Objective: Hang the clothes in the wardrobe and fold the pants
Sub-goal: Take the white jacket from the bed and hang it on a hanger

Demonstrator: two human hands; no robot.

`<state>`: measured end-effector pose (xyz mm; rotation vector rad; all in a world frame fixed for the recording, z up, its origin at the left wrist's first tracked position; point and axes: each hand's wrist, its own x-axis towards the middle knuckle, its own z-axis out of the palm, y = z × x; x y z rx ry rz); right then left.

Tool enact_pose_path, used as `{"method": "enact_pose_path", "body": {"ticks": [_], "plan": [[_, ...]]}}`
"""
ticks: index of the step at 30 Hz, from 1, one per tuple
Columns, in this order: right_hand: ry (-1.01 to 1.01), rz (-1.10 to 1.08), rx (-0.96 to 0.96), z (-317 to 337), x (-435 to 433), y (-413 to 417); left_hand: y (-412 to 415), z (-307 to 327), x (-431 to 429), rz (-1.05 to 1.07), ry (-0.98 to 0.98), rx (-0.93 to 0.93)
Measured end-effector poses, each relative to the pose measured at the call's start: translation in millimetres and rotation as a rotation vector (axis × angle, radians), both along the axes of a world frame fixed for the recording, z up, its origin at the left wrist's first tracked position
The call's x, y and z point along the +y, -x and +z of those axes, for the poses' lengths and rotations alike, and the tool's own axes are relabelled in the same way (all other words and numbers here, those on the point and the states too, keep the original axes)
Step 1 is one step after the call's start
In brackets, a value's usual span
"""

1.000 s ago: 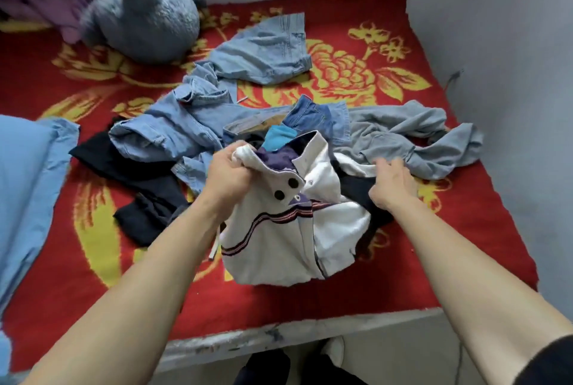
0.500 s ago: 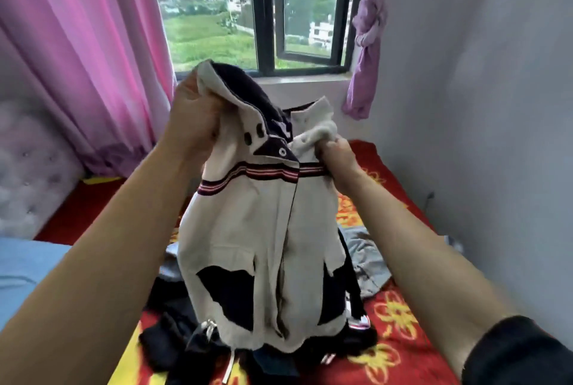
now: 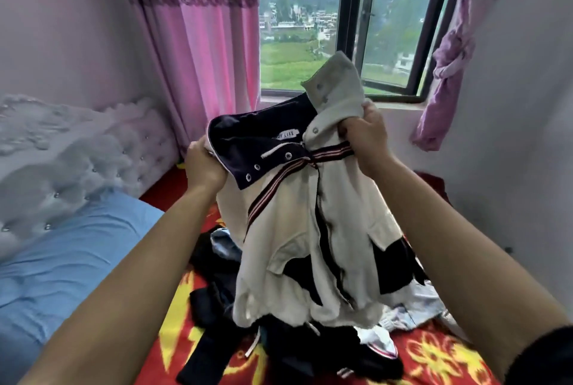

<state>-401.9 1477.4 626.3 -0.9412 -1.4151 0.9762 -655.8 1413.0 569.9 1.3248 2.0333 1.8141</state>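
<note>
I hold a cream jacket (image 3: 297,248) with a dark navy lining, snap buttons and a red-striped band up in front of me over the bed. My left hand (image 3: 204,164) grips the collar's left side, where the navy lining is folded outward. My right hand (image 3: 364,133) is clenched on the collar's right side, slightly higher. The jacket's hem hangs down onto a pile of clothes (image 3: 279,344), mostly dark pieces with some denim showing. No wardrobe is in view.
The pile lies on a red blanket with yellow flowers (image 3: 434,360). A blue pillow (image 3: 62,276) and a tufted white headboard (image 3: 77,155) are at the left. Pink curtains (image 3: 201,43) flank a window (image 3: 347,28) ahead. A grey wall (image 3: 511,167) is close on the right.
The jacket came up off the pile into the air. My hands have spread the collar apart, the right hand has risen, and the navy lining now faces me.
</note>
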Motion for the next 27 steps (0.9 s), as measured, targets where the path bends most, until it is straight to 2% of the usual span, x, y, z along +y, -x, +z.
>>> {"method": "enact_pose_path", "body": {"ticks": [3,5,6,7,10,11,13,14,16,18,22,25,27], "plan": [[-0.211,-0.017,0.014,-4.4,-33.9,-9.8,-18.7,1.3,-35.8,0.126,-0.025,-0.037],[-0.361,-0.075,0.049,-48.1,-66.2,-10.1,-33.7,-4.5,-64.4,0.170,-0.104,-0.103],[-0.376,-0.072,0.008,-84.1,-80.2,-8.3,-39.8,-11.4,-77.7,0.192,-0.115,-0.130],[-0.321,-0.017,-0.115,-125.4,-91.8,-8.0,-43.5,-22.3,-88.9,0.223,-0.092,-0.150],[0.211,0.322,-0.789,-242.3,-115.4,-24.4,-47.3,-101.0,-131.2,0.224,0.133,-0.224],[0.320,0.407,-0.912,-270.2,-123.3,-34.0,-52.7,-136.6,-154.0,0.231,0.239,-0.329],[0.350,0.552,-1.032,-304.4,-144.9,-46.0,-74.2,-193.4,-204.5,0.354,0.386,-0.600],[0.334,0.608,-1.069,-315.5,-157.5,-49.5,-87.6,-212.7,-228.9,0.424,0.385,-0.719],[0.309,0.706,-1.085,-333.1,-185.5,-53.0,-102.2,-232.0,-271.6,0.552,0.342,-0.811],[0.315,0.802,-1.084,-341.3,-209.0,-52.0,-101.1,-235.2,-299.0,0.660,0.367,-0.775],[0.306,0.884,-1.011,-342.5,-241.9,-25.0,-82.3,-215.9,-336.8,0.682,0.333,-0.746],[0.347,0.914,-0.910,-331.3,-257.9,-0.9,-66.2,-188.8,-366.3,0.749,0.211,-0.710],[0.434,1.014,-0.794,-319.2,-269.5,8.8,-62.5,-168.3,-388.0,0.722,0.098,-0.680]]}}
